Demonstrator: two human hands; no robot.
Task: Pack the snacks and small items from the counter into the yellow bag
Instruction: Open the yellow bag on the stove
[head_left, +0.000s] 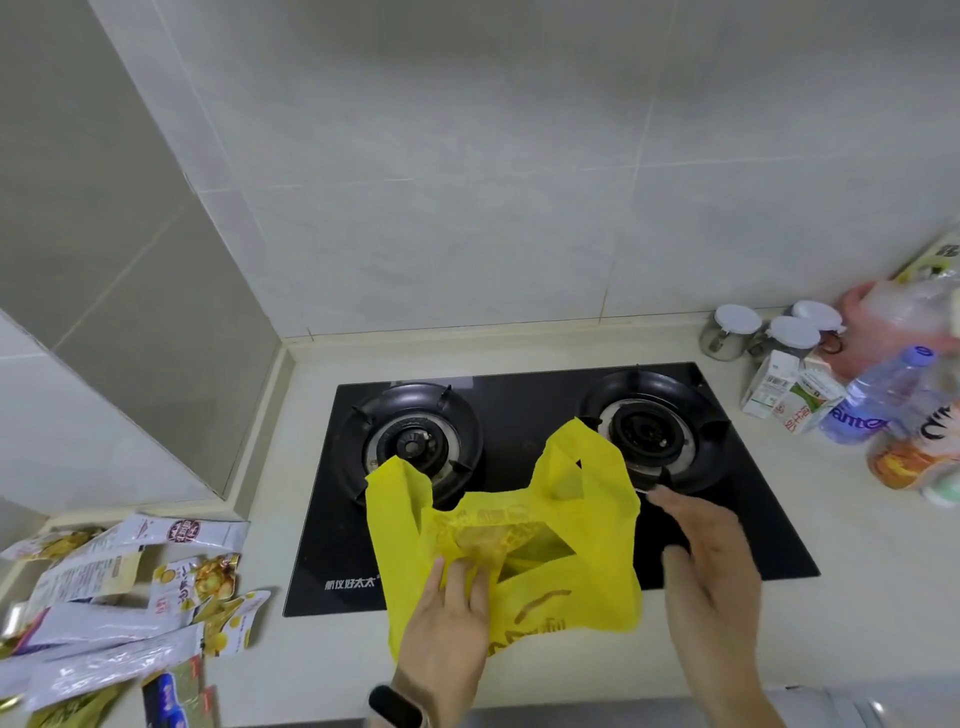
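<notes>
Pale worktop around a black glass two-burner hob carries the thin yellow plastic bag, seemingly unfilled, left hand pinching its rim, right hand spread beside it, while foil snack packets left of the hob wait unpacked.

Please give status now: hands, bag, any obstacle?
Left hand grips thin yellow plastic bag; right hand open beside it. Bag lies on black gas stove. Foil snack packets unpacked, left.
</notes>
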